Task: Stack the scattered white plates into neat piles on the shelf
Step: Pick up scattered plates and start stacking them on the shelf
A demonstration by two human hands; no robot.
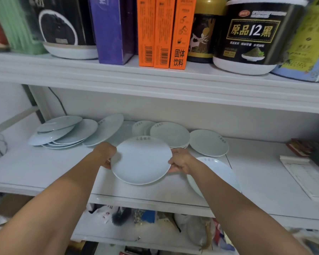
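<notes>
A round, glossy white plate (141, 161) with faint lettering near its far rim is held over the shelf (44, 170), between the left hand (105, 153) and right hand (180, 161), whose fingers clamp its opposite edges; more plates (170, 136) lie scattered behind

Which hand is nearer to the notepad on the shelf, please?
Right. The right hand grips the plate on the side toward the notepad; the left hand grips the opposite edge, farther away.
</notes>
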